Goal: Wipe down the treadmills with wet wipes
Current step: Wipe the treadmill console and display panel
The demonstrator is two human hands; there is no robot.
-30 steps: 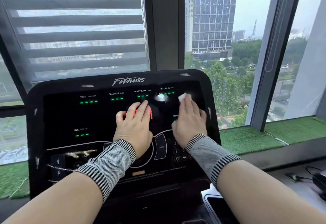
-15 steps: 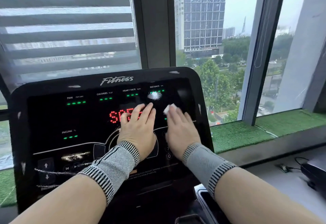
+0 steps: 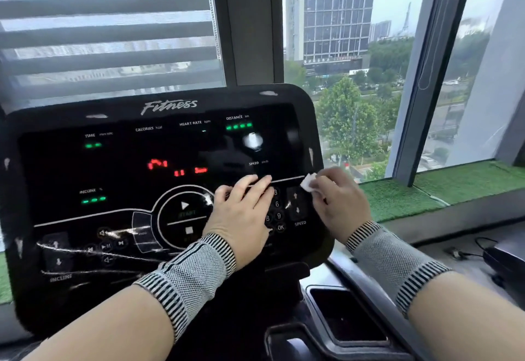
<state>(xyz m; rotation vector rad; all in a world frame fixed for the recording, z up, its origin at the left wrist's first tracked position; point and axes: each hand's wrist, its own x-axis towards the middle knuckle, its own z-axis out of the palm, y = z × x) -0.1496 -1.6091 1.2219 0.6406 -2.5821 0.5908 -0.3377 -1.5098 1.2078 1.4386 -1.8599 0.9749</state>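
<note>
Head view — black treadmill console (image 3: 119,167) filling the frame, tilted, lit. Left hand (image 3: 241,213) flat, fingers straight, pressed on the keypad, holding nothing. Right hand (image 3: 339,201) pinching a small white wipe (image 3: 307,182) at the console's right edge — unwiped panel lying leftward.

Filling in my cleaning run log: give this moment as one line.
left hand: flat on console | right hand: pinches wet wipe at console's right edge
</note>
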